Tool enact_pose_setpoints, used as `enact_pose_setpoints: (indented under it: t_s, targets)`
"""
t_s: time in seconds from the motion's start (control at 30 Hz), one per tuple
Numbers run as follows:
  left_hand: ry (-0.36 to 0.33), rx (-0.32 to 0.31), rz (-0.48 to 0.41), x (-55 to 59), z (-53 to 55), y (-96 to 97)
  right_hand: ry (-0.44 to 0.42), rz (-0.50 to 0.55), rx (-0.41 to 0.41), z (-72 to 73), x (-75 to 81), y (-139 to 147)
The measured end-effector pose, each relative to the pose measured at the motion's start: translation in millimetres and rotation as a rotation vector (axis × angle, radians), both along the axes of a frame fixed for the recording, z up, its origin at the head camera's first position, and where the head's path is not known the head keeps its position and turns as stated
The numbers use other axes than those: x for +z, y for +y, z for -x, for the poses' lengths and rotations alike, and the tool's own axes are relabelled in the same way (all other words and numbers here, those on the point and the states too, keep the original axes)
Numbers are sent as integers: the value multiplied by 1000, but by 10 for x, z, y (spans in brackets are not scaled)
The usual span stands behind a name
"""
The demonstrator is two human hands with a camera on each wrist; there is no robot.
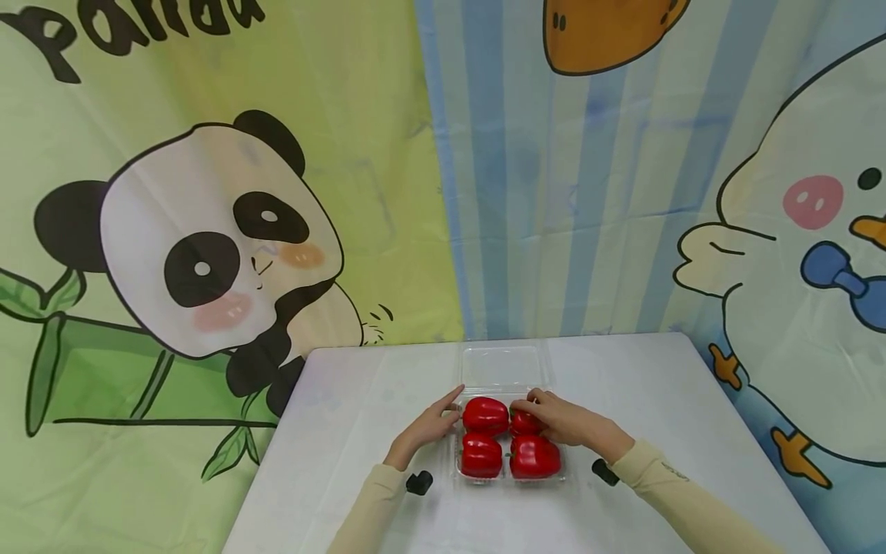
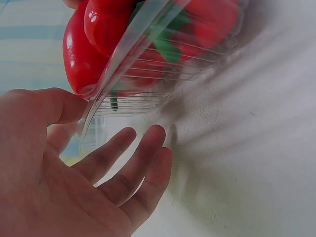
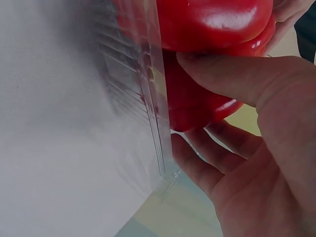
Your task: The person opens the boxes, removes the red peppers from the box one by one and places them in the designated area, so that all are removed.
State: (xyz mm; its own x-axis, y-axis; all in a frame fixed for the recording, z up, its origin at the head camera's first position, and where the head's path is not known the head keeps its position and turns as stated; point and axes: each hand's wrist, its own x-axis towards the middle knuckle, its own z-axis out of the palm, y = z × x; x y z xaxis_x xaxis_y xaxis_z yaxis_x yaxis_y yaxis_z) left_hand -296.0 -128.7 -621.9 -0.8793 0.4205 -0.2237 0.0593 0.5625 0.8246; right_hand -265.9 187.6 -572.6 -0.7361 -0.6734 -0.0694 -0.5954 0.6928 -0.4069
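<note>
A clear plastic clamshell container (image 1: 476,482) lies on the table with its lid (image 1: 501,365) folded back on the far side. Red bell peppers fill its base: one far left (image 1: 486,415), one near left (image 1: 481,455), one near right (image 1: 535,457). At the far right, my right hand (image 1: 569,419) grips another red bell pepper (image 3: 190,106), thumb on the near side and fingers behind. My left hand (image 1: 431,425) touches the container's left rim with the thumb; its other fingers (image 2: 140,165) are spread loosely beside the wall. Green stems (image 2: 167,47) show through the plastic.
The white table (image 1: 346,431) ends at a cloth backdrop with a cartoon panda (image 1: 187,246) on the left and a white cartoon bird (image 1: 796,308) on the right. Dark wrist-worn pieces show at the left wrist (image 1: 419,483) and right wrist (image 1: 605,472).
</note>
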Motion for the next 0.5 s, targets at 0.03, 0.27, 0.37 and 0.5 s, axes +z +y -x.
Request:
enact_pose_setpoints:
  t_s: [0.03,0.27,0.37,0.5]
  targets:
    - [0,0,-1,-3,1,1,-5,2,1,0,7,0]
    - [0,1,-4,-5,-4,4,-1,-1,22,0,43,9]
    - [6,-3,-4,-4,-3,0,17,-7,30,6,56,17]
    - [12,-4,3,-5,4,-3,21,-9,28,24,73,25]
